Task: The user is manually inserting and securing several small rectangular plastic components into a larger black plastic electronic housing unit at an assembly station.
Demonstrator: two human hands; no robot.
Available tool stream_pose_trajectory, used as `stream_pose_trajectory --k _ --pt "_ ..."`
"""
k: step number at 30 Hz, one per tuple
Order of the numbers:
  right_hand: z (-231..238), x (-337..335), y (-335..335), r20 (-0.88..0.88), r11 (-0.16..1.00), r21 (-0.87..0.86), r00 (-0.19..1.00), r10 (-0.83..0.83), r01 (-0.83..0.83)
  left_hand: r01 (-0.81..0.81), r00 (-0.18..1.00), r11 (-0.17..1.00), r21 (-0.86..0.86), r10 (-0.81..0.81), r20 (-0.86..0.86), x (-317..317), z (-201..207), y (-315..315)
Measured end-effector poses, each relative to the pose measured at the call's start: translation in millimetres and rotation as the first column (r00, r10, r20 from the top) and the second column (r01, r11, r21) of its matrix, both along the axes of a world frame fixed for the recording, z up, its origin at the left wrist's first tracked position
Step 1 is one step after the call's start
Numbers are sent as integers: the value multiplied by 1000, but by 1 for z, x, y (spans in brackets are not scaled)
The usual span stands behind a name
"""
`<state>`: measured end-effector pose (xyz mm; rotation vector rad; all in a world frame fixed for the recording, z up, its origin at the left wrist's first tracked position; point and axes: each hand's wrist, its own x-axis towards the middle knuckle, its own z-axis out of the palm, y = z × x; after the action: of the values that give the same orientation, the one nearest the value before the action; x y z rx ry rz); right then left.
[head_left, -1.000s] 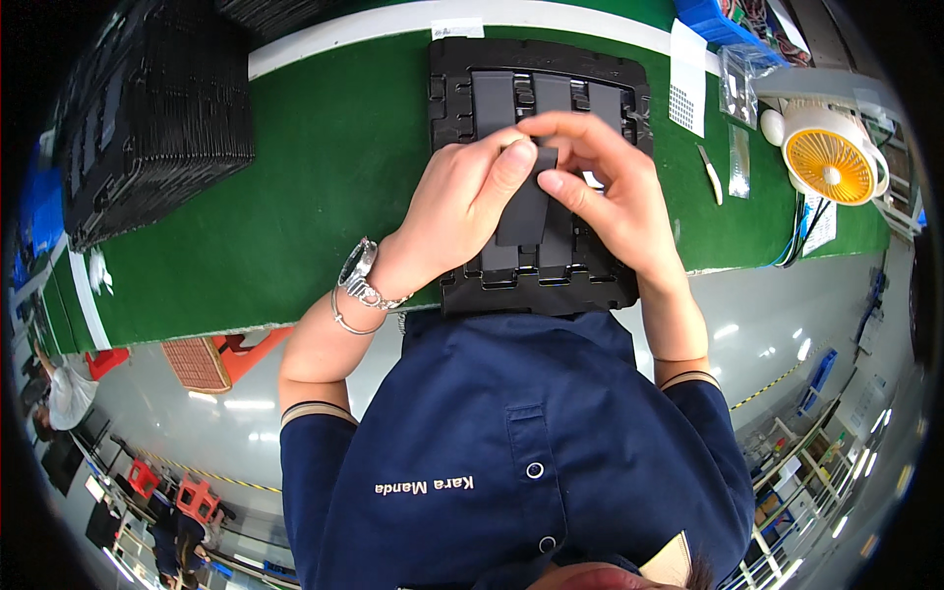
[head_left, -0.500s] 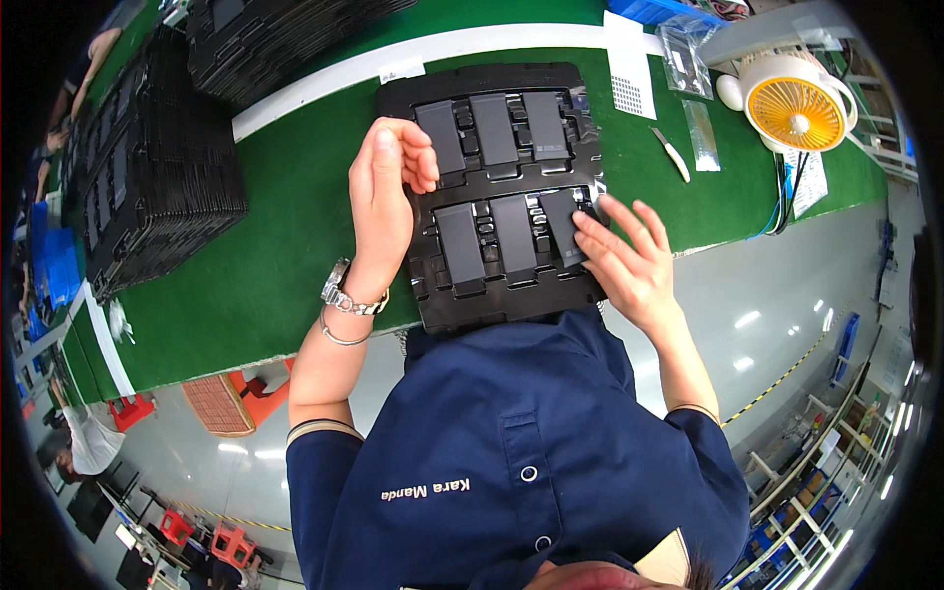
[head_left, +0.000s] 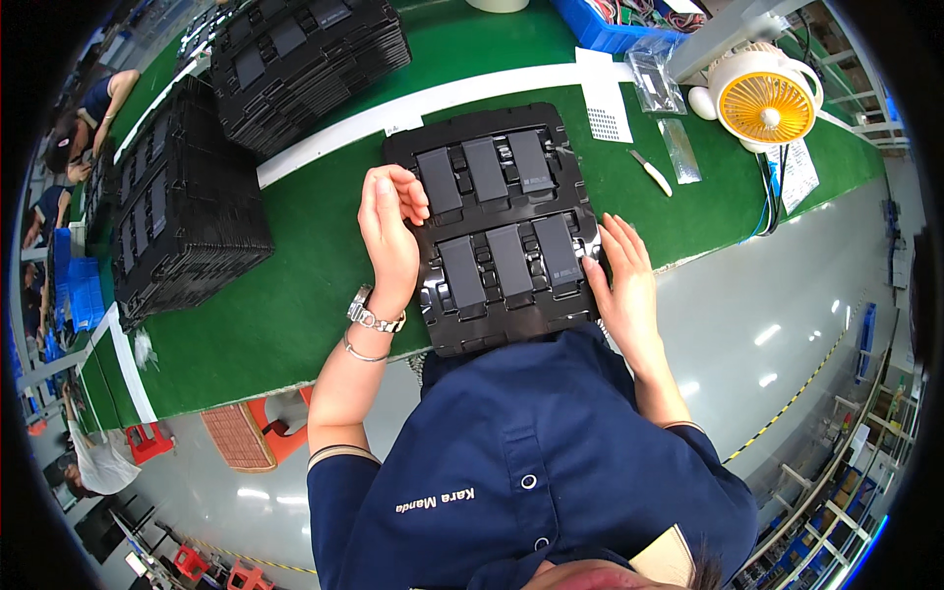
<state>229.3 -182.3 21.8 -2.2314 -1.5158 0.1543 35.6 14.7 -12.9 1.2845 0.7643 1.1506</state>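
A black moulded tray (head_left: 472,126) lies before me at the table's near edge. Flat dark grey packs sit in two rows in its pockets, among them the near right pack (head_left: 559,250). My left hand (head_left: 392,234) rests against the tray's left rim, its fingers loosely curled, holding no pack. At the right rim is my right hand (head_left: 627,285), fingers stretched out along the side and the thumb apart, near the corner of that pack. Nothing shows between its fingers.
Stacks of black trays (head_left: 192,221) stand at left and far left. To the right are a knife (head_left: 653,175), a printed sheet (head_left: 602,103), clear plastic bags (head_left: 657,84) and a yellow-and-white fan (head_left: 767,106). A blue bin (head_left: 600,28) holds cables at the back.
The near right pack lay tilted under my right hand; it now lies straight in its pocket. My right hand has let go and drawn back to the tray's right edge. The view has shifted.
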Motion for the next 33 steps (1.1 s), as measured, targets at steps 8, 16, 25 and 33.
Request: stream_pose_trajectory --k 8,16,25,33 --pt "44 -8 2 -917 982 76 400 1 172 -27 997 999 -34 29 70 -3 1 3" --pt "69 12 23 -971 960 193 182 157 205 -213 954 977 -9 210 214 -18 18 15" --pt "144 42 98 -798 846 523 409 443 105 -337 871 940 -63 336 357 -29 26 25" --pt "123 7 300 -817 837 547 212 537 -11 -323 868 937 -135 350 352 -29 18 33"
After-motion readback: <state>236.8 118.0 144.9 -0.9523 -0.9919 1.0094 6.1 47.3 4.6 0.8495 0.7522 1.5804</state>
